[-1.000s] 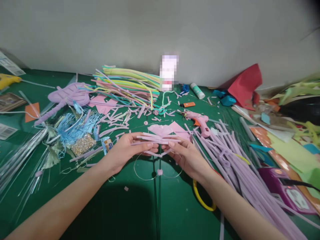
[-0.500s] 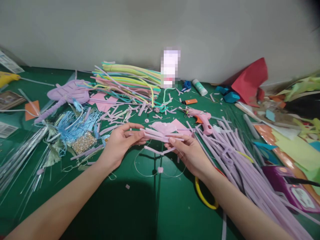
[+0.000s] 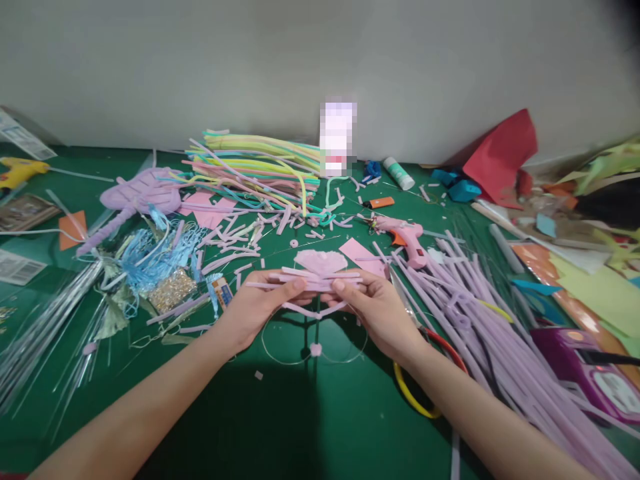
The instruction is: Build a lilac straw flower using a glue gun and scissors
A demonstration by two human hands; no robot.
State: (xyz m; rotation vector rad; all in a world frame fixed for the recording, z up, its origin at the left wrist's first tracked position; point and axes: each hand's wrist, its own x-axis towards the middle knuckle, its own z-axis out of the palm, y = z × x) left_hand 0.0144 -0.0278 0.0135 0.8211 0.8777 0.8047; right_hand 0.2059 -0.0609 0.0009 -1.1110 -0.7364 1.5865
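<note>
A craft piece made of pale purple fuzzy stems [image 3: 320, 283] is held up between my two hands. My left hand [image 3: 260, 300] pinches its left part, thumb on top near the middle. On the right part, my right hand [image 3: 373, 303] grips the same stems, its thumb close to the left one. A pale pink ruffled shape [image 3: 320, 262] shows just behind the stems. Below them a bent purple stem [image 3: 301, 310] forms a shallow V, and thin wire loops [image 3: 280, 359] hang on both sides of a small pink piece [image 3: 315, 349].
A pink glue gun [image 3: 410, 241] lies behind my right hand. Long purple stems [image 3: 500, 347] spread across the right side, beside red-and-yellow-handled scissors [image 3: 410, 393]. Coloured stems [image 3: 260, 167] and a lit phone [image 3: 337, 137] are at the back. Blue tassels [image 3: 160, 250] lie left.
Both hands have come closer together and slightly lower, with the thumbs nearer the middle of the stems. The piece has lowered a little. The view has shifted slightly.
</note>
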